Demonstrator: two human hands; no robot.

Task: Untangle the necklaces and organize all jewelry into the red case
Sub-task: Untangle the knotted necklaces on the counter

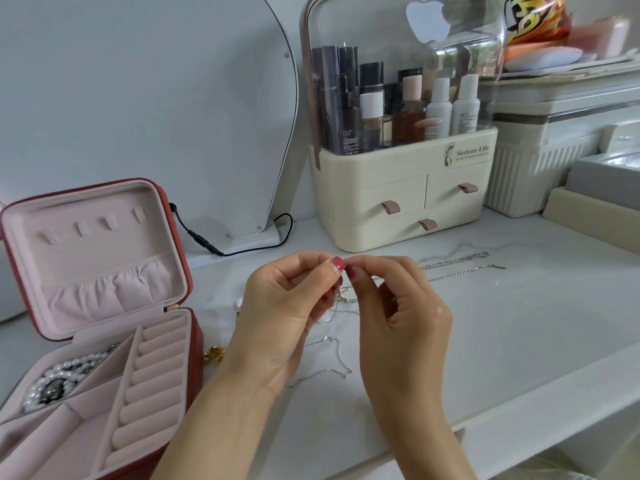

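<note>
Between my fingertips, left hand (287,306) and right hand (398,306) both pinch a thin silver chain (346,299) dangling below them; it looks light, limp, snag-prone, so I'd grip beside the knot. Red case (104,306) lies leftward.

Thin silver metal necklace chains (460,268) looked shiny; red case w/ matt pink velvety lining (104,258); glossy white marble-look tabletop (519,323).

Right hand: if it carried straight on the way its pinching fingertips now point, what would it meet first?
The right hand points leftward at the left hand; their red-nailed fingertips already nearly touch over the thin silver chain, so it would probably meet those first. Depth is unclear.
</note>
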